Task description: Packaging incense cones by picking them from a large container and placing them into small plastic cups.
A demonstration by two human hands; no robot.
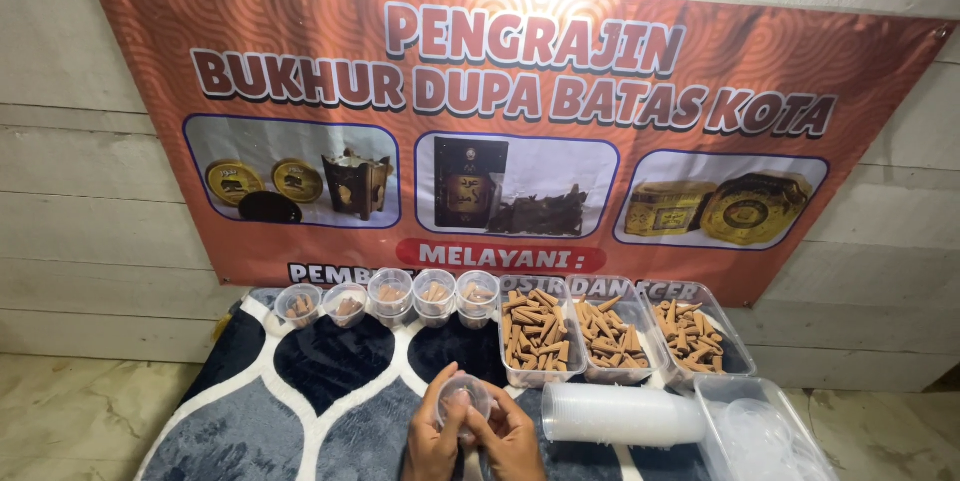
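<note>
My left hand (433,436) and my right hand (511,441) together hold a small clear plastic cup (464,399) low in the middle of the view, fingers curled around its rim and sides. Brown cone pieces show inside it. The hands hover over a dark blue and grey patterned rug (330,391). Just beyond them stand three clear rectangular tubs (540,331) full of brown incense cones.
Several small filled cups (390,296) line up at the rug's far edge against the wall. A sleeve of stacked empty cups (620,413) lies on its side to my right, beside a clear tub of lids (765,431). An orange banner (500,121) hangs on the wall.
</note>
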